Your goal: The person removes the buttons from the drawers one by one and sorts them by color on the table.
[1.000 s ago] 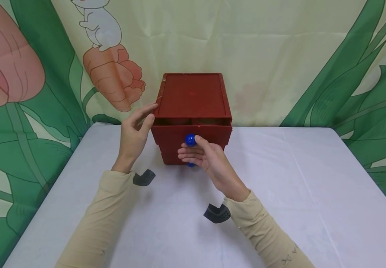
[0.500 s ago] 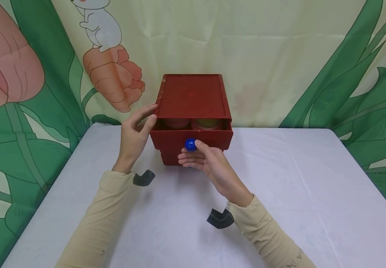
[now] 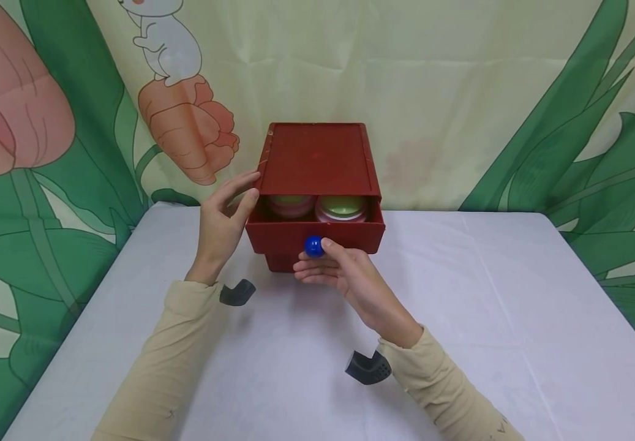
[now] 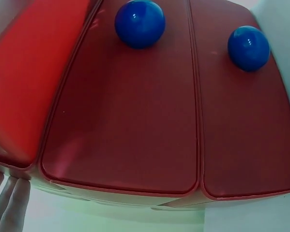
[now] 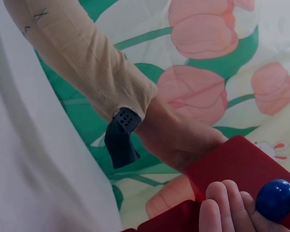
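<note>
A red chest of drawers stands at the back of the table, its top drawer partly pulled out. My right hand pinches the blue round knob on that drawer between thumb and fingers, with the other fingers extended below it. Inside the drawer, two round tubs with green tops and pink-and-white sides show side by side. My left hand rests at the chest's upper left side, fingers fairly straight. In the left wrist view, lower drawer fronts carry blue knobs and sit flush.
A white-covered table spreads around the chest. Directly behind it hangs a printed cloth backdrop with a rabbit, carrots, tulips and leaves. A small black device is attached at each sleeve's cuff.
My right hand has drawn the top drawer outward by its knob, toward the body. The tubs inside have come into clearer view. My left hand has stayed at the chest's side.
</note>
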{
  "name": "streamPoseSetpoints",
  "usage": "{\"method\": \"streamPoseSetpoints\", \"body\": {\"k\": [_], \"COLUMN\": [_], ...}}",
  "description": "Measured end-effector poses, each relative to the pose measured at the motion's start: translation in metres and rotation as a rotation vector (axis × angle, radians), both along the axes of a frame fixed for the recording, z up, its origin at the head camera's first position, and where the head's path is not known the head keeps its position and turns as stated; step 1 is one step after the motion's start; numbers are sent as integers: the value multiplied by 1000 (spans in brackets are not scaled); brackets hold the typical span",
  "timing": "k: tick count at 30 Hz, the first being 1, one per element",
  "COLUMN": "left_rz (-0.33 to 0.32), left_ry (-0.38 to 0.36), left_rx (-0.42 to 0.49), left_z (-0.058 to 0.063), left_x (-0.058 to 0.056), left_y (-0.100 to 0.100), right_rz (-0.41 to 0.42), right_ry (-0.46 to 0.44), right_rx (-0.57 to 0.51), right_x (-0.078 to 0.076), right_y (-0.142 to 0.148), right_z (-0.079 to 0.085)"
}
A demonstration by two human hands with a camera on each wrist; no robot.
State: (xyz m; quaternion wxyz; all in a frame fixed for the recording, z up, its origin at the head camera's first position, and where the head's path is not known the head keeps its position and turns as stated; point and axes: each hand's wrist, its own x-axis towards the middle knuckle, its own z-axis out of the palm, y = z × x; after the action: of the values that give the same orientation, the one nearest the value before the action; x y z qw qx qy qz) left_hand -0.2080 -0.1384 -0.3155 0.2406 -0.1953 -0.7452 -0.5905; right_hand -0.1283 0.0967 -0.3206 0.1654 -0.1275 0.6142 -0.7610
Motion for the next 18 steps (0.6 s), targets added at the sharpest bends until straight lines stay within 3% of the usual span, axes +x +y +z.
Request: {"method": "streamPoseSetpoints", "body": {"k": [18], "left_rz": [-2], "left_ry": [-16], "left_rx": [10], "left_z": [1], "left_x": [2], "left_y": [2], "right_rz": [27], "right_ry": [5], "right_rx": [3], "right_x": [12], "right_y": [1], "right_z": [0]}}
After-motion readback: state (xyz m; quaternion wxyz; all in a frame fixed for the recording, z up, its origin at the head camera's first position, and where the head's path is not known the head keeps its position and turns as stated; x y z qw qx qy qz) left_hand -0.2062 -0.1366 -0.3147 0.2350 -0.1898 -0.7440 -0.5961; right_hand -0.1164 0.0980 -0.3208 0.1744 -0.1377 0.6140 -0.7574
